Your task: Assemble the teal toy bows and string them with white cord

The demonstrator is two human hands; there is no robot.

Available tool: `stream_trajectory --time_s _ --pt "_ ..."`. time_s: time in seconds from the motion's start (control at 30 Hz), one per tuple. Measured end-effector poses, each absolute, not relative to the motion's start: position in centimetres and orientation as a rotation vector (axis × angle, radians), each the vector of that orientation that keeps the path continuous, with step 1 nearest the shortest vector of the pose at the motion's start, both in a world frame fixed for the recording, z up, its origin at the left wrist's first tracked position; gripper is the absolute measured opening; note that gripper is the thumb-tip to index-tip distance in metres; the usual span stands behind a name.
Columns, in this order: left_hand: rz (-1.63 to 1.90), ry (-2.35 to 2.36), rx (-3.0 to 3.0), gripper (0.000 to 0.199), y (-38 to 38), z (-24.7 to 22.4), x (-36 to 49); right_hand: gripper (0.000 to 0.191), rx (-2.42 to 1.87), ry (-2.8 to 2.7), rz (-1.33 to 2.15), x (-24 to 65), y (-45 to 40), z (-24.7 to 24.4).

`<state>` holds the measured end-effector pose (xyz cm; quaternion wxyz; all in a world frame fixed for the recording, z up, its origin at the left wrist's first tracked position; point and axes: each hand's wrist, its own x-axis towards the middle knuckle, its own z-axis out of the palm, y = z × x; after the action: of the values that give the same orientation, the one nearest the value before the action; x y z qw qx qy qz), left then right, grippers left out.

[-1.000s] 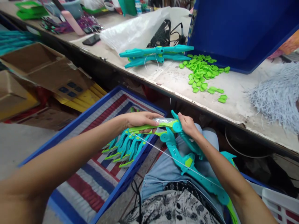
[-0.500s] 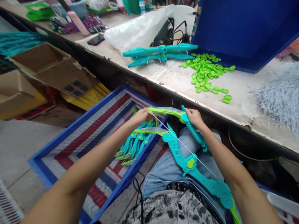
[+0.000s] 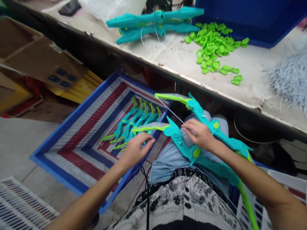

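Note:
Two teal toy bows with lime-green limbs lie across my lap. The farther bow (image 3: 201, 111) stretches from near the table edge toward the right, and the nearer bow (image 3: 182, 143) lies closer to my body. A white string (image 3: 170, 110) runs from the far bow's green tip to the fingertips of my right hand (image 3: 199, 132), which are pinched together on it. To the left, my left hand (image 3: 136, 148) hovers by the crate edge, just below the nearer bow's green tip. Its fingers are loosely bent, thumb apart, with nothing visible in them.
A blue crate (image 3: 79, 124) with a striped lining holds several bows at my left. On the table (image 3: 168, 60) are stacked teal bow parts (image 3: 158, 24), a pile of green pieces (image 3: 213, 44), white strings (image 3: 291, 80) and a blue bin (image 3: 251, 22). Cardboard boxes (image 3: 35, 60) stand left.
My left hand has let go of the far bow's green tip and moved down and left. My right hand has left that bow's body and now pinches its string. The view has tilted down.

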<state>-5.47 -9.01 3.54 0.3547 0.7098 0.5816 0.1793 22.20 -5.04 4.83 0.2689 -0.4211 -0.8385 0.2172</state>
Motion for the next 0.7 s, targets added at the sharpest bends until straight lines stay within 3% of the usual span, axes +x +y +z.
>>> stream_trajectory --time_s 0.2,0.4,0.6,0.7 --pt "0.185 1.504 1.684 0.024 -18.9 -0.1 -4.3 0.027 -1.117 -2.463 0.558 19.1 -8.7 2.3" --pt "0.239 1.507 1.552 0.012 -19.4 -2.3 -5.0 0.026 -1.152 -2.436 0.523 16.5 -6.7 0.7" --pt "0.426 1.257 1.127 0.023 -17.5 0.8 -6.2 0.050 -1.198 -2.632 0.371 12.3 -5.9 -0.3" --pt "0.673 0.945 0.585 0.029 -17.4 3.4 -4.2 0.046 -1.318 -2.734 0.282 10.4 -5.1 -0.1"
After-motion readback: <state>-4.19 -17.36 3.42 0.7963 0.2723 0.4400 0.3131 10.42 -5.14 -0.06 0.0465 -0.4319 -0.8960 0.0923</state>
